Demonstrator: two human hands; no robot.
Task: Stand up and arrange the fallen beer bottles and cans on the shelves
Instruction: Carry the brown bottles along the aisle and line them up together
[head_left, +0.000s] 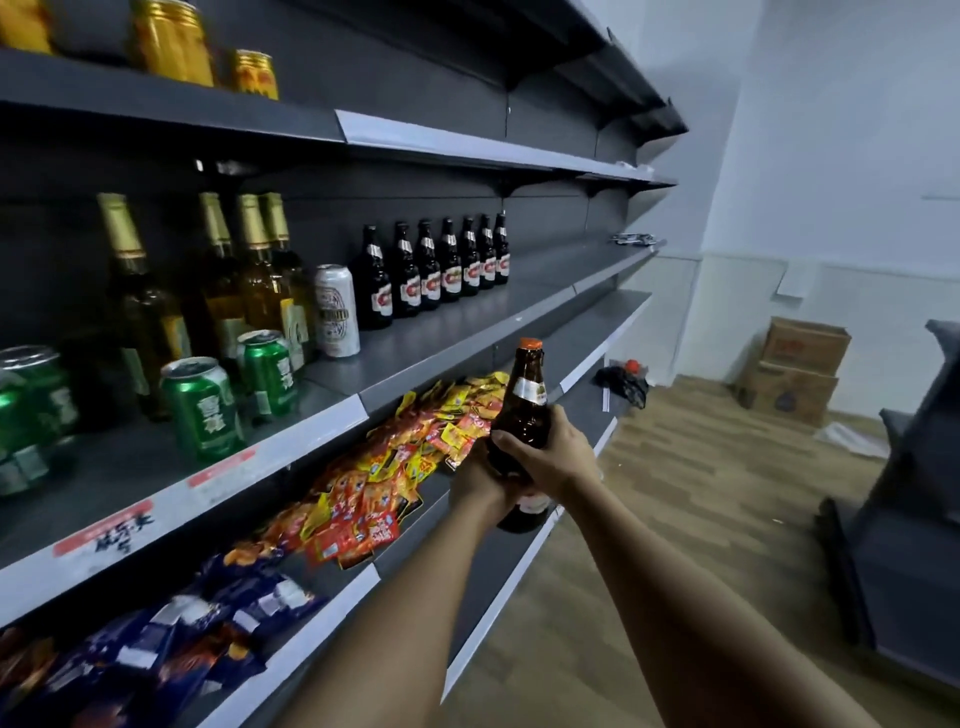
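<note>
From the head view: both hands wrap one brown beer bottle (522, 415), upright, out in front of the shelves. Left hand (480, 480) grips low, right hand (543, 457) grips the belly, steadying it, likely bound for the dark bottle row (441, 267).

- Two bare forearms enter from the bottom edge, with no sleeve visible on either.
- The left hand (475, 480) wears no glove, ring or watch.
- The right hand (545, 452) is likewise ungloved, its wrist bare of any strap or band.
</note>
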